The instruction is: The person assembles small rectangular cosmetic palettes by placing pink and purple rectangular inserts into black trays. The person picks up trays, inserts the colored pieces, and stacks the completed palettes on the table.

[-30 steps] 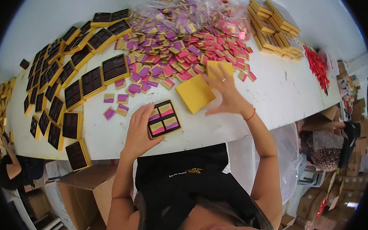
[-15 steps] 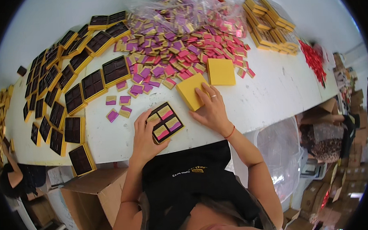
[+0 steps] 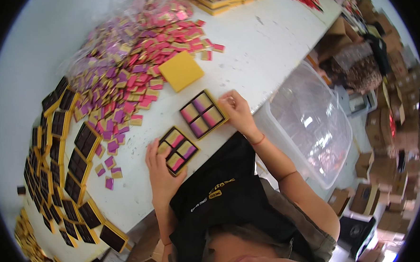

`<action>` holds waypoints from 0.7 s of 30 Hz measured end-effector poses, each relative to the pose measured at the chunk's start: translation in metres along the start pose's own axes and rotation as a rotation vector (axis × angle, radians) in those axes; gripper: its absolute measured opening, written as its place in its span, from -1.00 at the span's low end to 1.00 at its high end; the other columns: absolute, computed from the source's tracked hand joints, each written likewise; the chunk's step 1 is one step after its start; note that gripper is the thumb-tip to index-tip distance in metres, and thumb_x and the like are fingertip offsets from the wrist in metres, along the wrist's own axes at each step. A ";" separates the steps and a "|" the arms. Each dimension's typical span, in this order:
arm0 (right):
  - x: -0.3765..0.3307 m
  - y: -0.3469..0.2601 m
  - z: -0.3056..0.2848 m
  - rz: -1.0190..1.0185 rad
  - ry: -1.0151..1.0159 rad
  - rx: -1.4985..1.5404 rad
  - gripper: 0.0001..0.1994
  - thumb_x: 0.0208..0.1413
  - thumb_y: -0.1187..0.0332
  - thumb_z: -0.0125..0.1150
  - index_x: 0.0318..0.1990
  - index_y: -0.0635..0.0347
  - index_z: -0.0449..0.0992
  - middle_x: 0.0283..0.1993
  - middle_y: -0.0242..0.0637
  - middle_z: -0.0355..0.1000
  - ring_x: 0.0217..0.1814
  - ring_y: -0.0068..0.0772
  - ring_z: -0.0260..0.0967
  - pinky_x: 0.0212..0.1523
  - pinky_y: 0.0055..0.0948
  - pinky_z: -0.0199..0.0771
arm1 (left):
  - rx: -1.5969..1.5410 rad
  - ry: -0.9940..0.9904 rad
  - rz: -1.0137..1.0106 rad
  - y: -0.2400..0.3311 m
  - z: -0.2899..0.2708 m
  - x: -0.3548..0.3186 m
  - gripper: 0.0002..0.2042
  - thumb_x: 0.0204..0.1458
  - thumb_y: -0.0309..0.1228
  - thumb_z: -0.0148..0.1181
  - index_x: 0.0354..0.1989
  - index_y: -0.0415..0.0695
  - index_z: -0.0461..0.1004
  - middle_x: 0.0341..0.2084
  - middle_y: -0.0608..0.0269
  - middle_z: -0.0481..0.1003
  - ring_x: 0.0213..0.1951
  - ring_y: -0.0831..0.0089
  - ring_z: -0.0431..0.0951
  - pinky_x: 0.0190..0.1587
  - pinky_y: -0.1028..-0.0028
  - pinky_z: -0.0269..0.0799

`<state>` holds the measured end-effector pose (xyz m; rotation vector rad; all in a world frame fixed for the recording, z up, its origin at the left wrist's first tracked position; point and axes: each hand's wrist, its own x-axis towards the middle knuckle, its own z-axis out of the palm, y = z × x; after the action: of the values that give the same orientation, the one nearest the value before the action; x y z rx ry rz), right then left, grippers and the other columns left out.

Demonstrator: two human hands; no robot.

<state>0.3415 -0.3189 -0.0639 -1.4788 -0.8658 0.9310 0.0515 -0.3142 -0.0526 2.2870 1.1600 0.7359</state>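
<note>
Left hand [image 3: 158,168] lies flat, fingers spread on one filled tray [image 3: 178,150] to steady it; right hand [image 3: 236,111] pinches the second tray's [image 3: 203,114] corner on the desk [image 3: 271,37].

Two small square trays on the white desk [image 3: 271,37], near its front edge.

Near tray [image 3: 178,150]: gold rim, dark inside, four compartments, each filled with a flat square packet shading from gold to pink. Lies flat, turned cornerwise. Left hand [image 3: 160,169] rests on its left side, fingers [image 3: 150,150] on the rim.

Far tray [image 3: 203,114]: same make, gold rim, four compartments filled with gold-to-purple and pink packets. Flat, also turned cornerwise, just beyond and to the right of the near tray, a narrow gap between them. Right hand [image 3: 237,111] touches its right corner, fingertips at the rim.
</note>
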 end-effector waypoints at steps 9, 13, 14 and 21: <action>-0.024 0.044 -0.070 -0.389 0.499 -0.170 -0.81 0.21 0.45 0.19 -0.04 0.24 0.51 -0.17 -0.32 0.53 -0.25 -0.61 0.44 -0.23 -0.54 0.47 | 0.236 -0.263 0.283 0.057 0.017 0.058 -0.14 0.00 -0.12 0.32 0.41 -0.23 0.03 0.43 -0.18 -0.09 0.44 -0.17 -0.13 0.42 -0.04 -0.20; -0.047 0.100 -0.194 -0.268 0.873 -0.841 -0.68 -0.02 0.39 0.36 -0.07 0.18 0.52 -0.07 -0.12 0.48 0.01 -0.11 0.39 0.03 -0.21 0.37 | 0.369 -0.301 0.283 0.062 0.044 0.082 -0.09 0.10 0.00 0.20 0.43 -0.34 -0.11 0.41 -0.32 -0.10 0.43 -0.20 -0.12 0.43 0.01 -0.20; -0.056 0.122 -0.228 -0.219 0.897 -0.944 -0.61 -0.04 0.35 0.39 -0.02 0.17 0.50 0.00 -0.10 0.45 0.08 -0.05 0.34 0.09 -0.15 0.32 | 0.391 -0.332 0.276 0.060 0.050 0.083 -0.08 0.10 0.01 0.21 0.43 -0.35 -0.12 0.41 -0.33 -0.11 0.43 -0.20 -0.12 0.43 0.01 -0.20; -0.065 0.164 -0.318 0.072 1.048 -1.243 -0.41 -0.14 0.25 0.47 0.12 0.08 0.44 0.17 -0.03 0.33 0.29 0.09 0.16 0.27 -0.03 0.19 | 0.372 -0.412 0.231 0.064 0.042 0.092 -0.11 0.11 0.02 0.18 0.42 -0.33 -0.09 0.40 -0.28 -0.06 0.43 -0.16 -0.08 0.43 0.03 -0.19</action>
<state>0.6059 -0.5252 -0.2030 -2.6317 -0.5294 -0.5834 0.1617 -0.2789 -0.0217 2.7400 0.9041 0.1061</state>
